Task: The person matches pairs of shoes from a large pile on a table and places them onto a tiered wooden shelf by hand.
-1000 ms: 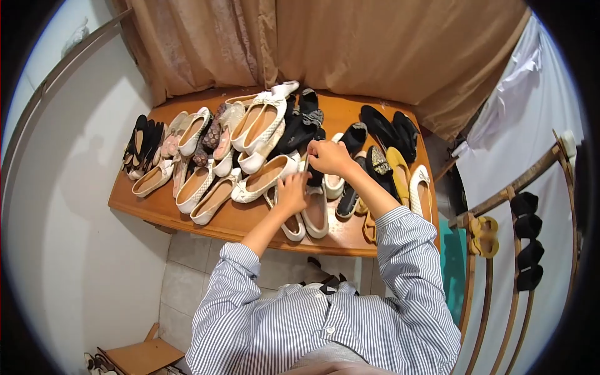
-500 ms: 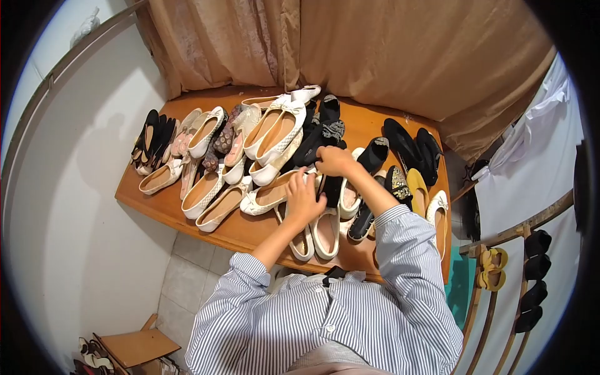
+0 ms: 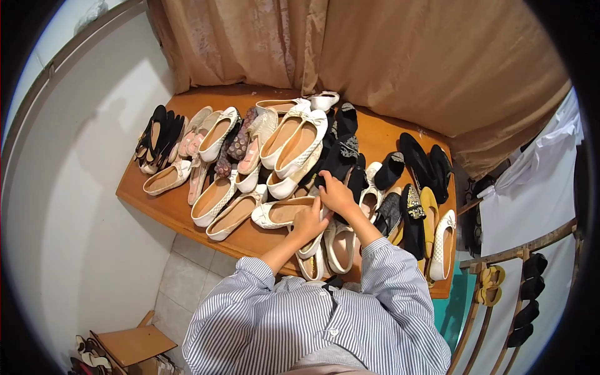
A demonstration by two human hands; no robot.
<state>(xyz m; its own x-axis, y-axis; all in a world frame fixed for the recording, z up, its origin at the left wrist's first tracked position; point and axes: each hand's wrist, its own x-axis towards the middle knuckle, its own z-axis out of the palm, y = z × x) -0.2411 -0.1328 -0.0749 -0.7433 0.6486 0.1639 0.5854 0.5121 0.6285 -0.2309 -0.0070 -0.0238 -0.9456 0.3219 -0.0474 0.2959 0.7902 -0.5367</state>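
Observation:
Many flat shoes lie crowded on a wooden table (image 3: 164, 201). My left hand (image 3: 309, 224) is curled over the heel end of a cream flat shoe (image 3: 278, 213) near the table's front. My right hand (image 3: 337, 195) sits just beyond it, fingers bent against a black shoe (image 3: 350, 178) in the middle of the pile; whether it grips the shoe is hidden. Two white flats (image 3: 340, 247) lie under my wrists. White bow flats (image 3: 300, 139) lie farther back, yellow and white shoes (image 3: 437, 240) at the right.
A tan curtain (image 3: 375, 56) hangs behind the table and a white wall (image 3: 75, 187) is on the left. A wooden rack (image 3: 519, 294) with black and yellow items stands at the right. A small wooden box (image 3: 128, 344) sits on the tiled floor.
Both hands have drawn back from the middle of the pile toward the table's front edge and closer together. The view has shifted, with the table now lower and more to the right.

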